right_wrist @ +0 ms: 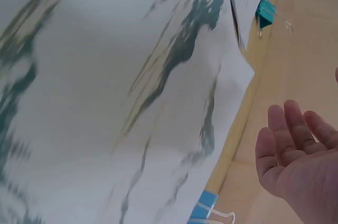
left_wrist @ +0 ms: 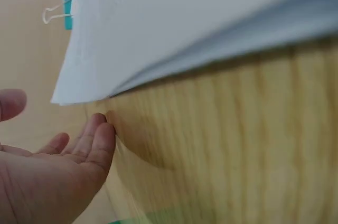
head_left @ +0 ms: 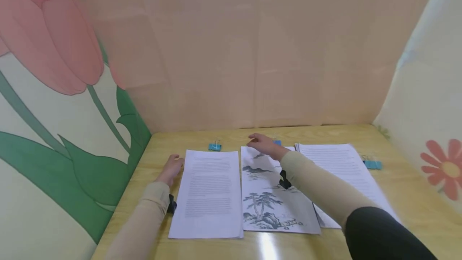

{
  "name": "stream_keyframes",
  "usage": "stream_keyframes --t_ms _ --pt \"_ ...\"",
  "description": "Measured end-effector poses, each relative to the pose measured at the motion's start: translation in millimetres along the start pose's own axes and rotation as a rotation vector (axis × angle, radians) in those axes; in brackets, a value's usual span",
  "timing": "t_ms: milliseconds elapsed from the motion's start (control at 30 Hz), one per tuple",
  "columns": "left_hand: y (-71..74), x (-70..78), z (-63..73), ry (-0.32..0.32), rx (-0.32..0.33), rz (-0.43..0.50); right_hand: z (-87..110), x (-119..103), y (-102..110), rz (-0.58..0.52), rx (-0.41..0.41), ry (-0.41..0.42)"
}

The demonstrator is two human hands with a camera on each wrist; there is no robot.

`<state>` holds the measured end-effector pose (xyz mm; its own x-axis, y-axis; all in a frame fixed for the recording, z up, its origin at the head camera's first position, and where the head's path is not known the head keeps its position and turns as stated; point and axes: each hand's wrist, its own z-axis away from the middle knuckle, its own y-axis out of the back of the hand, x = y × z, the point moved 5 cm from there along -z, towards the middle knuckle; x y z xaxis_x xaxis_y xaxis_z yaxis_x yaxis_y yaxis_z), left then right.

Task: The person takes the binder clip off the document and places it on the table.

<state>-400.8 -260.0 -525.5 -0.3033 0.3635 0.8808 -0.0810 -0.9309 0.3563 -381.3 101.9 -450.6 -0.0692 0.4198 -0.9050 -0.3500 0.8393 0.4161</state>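
Observation:
My left hand [head_left: 172,170] is beside the upper left edge of a stack of printed pages [head_left: 205,196], its fingers relaxed and holding nothing. In the left wrist view a small gap shows between its fingertips and the paper corner. Over the top edge of the middle stack, whose top sheet is an ink landscape picture [head_left: 263,212], hovers my right hand [head_left: 265,145]. Its fingers are loosely bent with nothing in them. A blue binder clip [head_left: 277,142] lies just behind that hand, partly hidden by it. Another, teal binder clip [head_left: 215,147] sits behind the left stack.
A third stack of printed sheets [head_left: 335,163] lies on the right, partly under my right forearm. Beside it is a teal binder clip [head_left: 373,165]. The wooden table [head_left: 426,228] ends at a tan back panel [head_left: 252,51], with flower-painted walls at both sides.

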Motion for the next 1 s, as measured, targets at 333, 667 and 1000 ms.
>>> stream_keyframes --t_ms 333,667,1000 --pt "18.3 -8.5 -8.0 0.013 0.032 -0.01 -13.9 43 20 0.138 0.062 -0.059" --pt "47.9 -18.3 -8.9 0.018 0.04 -0.02 -9.0 53 42 0.265 0.119 -0.064" --pt "70.8 -22.2 -0.4 -0.049 0.082 -0.223 15.5 73 98 0.531 0.231 0.029"
